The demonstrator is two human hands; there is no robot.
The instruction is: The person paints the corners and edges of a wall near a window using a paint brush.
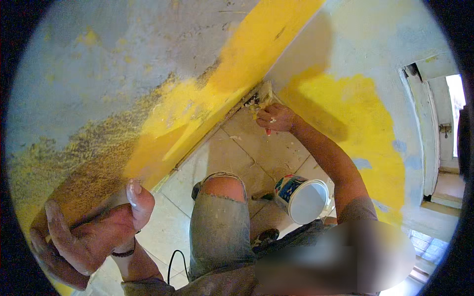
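Low in the corner, my right hand [277, 117] is closed around a small tool whose red handle end [268, 132] sticks out below the fingers; the rest is mostly hidden. Rough, yellow-smeared material lies at the foot of the corner just beyond the fingertips. Fresh yellow paint [355, 107] covers part of the right wall, and a yellow band [237, 55] runs along the left wall's edge. My left hand [89, 233], its thumb smeared with whitish paint, is held with fingers apart and nothing in it beside the left wall; whether it touches the wall, I cannot tell.
An open plastic bucket [309, 201] with a pale inside stands or leans on the tiled floor [237, 148] by my bent knee [224, 188]. A black cable [177, 251] loops at lower left. At far right is a doorway with a latch [446, 128].
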